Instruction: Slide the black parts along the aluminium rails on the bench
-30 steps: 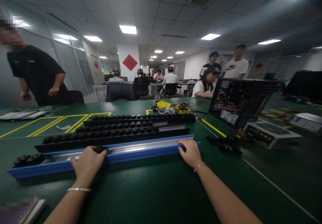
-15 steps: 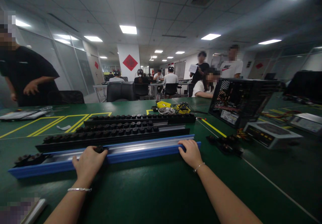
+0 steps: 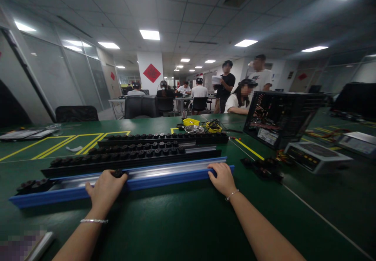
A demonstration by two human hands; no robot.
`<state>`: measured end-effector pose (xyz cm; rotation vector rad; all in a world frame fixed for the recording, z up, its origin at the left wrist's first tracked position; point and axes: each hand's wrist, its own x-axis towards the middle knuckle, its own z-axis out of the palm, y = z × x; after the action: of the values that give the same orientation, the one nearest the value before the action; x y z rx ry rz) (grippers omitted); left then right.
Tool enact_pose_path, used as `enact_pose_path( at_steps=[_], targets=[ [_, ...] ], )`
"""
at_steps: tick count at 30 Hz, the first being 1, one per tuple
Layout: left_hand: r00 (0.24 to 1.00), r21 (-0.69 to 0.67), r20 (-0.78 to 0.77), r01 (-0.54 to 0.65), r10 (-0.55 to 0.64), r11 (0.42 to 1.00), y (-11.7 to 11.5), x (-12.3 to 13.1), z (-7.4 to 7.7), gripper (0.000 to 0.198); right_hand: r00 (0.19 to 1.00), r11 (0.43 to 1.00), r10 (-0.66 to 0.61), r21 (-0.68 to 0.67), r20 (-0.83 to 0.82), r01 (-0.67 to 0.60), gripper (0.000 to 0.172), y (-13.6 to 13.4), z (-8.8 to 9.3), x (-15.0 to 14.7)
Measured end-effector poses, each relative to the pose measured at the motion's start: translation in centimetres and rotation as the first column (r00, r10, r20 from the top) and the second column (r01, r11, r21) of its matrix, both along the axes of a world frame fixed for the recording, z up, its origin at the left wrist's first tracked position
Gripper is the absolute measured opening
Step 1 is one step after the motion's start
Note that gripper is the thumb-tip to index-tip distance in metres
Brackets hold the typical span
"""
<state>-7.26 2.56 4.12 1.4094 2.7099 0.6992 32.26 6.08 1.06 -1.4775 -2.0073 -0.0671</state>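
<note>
A long blue rail with a shiny metal channel lies across the green table in front of me. My left hand is closed over a small black round part at the rail's channel, left of its middle; most of the part is hidden by the fingers. With fingers curled over the edge, my right hand grips the rail near its right end. Several black knobbed parts sit in the channel at the left end.
Behind the blue rail lie black rails carrying rows of black round parts. An open computer case, a power supply unit and loose black parts are to the right. Yellow bins and a metal dish stand farther back.
My left hand has slid slightly right along the rail with the black part. My right hand stays put. The person at the left has gone from view; two standing people at the back shifted left.
</note>
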Motion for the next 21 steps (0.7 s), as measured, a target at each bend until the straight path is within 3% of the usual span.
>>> enact_pose_path(
  at_steps=[21],
  targets=[
    [0.999, -0.009, 0.019, 0.04, -0.04, 0.999, 0.01, 0.71, 0.04, 0.052, 1.0, 1.0, 0.007, -0.007, -0.006, -0.007, 0.018, 0.0, 0.0, 0.02]
  ],
)
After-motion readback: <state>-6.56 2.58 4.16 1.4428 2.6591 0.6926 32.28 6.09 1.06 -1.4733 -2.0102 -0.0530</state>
